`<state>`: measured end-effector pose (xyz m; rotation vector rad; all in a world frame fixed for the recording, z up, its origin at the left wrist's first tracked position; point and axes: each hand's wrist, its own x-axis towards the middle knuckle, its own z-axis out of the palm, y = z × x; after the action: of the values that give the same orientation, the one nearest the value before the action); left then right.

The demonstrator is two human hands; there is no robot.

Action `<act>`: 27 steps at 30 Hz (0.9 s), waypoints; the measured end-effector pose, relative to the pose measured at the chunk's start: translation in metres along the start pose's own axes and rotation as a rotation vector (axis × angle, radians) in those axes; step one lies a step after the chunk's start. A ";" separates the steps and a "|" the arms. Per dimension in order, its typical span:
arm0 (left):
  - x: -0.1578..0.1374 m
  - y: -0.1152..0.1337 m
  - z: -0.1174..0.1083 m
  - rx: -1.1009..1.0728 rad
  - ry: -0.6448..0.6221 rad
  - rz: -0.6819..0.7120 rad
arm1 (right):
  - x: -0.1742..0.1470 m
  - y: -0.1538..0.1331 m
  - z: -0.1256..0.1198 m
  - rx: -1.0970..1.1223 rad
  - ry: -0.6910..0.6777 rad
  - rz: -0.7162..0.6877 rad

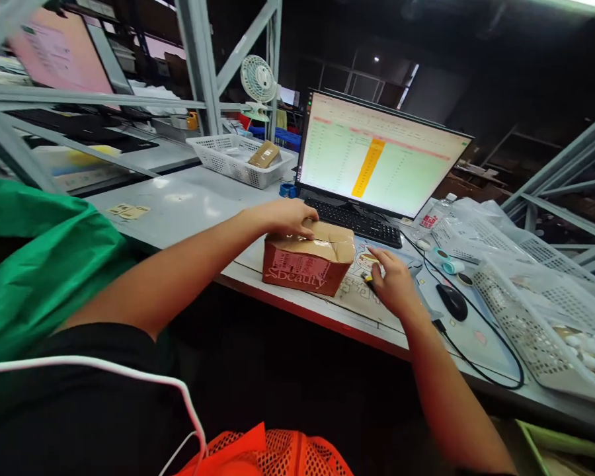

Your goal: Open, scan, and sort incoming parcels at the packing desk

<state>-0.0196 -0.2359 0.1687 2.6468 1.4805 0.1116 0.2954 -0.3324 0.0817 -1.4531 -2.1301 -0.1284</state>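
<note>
At a long white table (173, 201), a lit monitor (377, 155) stands behind a keyboard (354, 221), and a red-sided box (302, 270) printed "beauty" sits near the front edge, top up. The person's left hand (290, 217) lies on the box's top, fingers curled; from where I stand, I cannot tell whether it grips or merely presses. The right hand (395, 285) is off the box, just beside it, index finger extended; a small yellow-and-black thing (368, 280) shows near its thumb, though whether it is held I cannot tell. Sound handling, I judge, calls for steady downward pressure from the left, the box's base flat, and the right's fingertips kept clear of the left thumb.
</note>
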 end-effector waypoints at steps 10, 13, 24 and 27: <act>-0.005 0.032 0.000 0.477 -0.124 0.072 | 0.009 -0.110 0.037 -0.046 0.027 -0.165; -0.001 0.025 0.000 0.466 -0.088 0.092 | 0.009 -0.107 0.033 -0.046 0.018 -0.173; 0.077 -0.015 0.008 -0.049 0.051 -0.156 | 0.045 -0.092 0.016 0.013 -0.114 -0.187; 0.088 -0.022 0.019 -0.142 -0.106 -0.213 | 0.056 -0.090 0.012 0.001 -0.174 -0.166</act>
<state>0.0100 -0.1510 0.1485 2.3315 1.6421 0.0554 0.1965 -0.3184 0.1188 -1.3281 -2.3907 -0.0639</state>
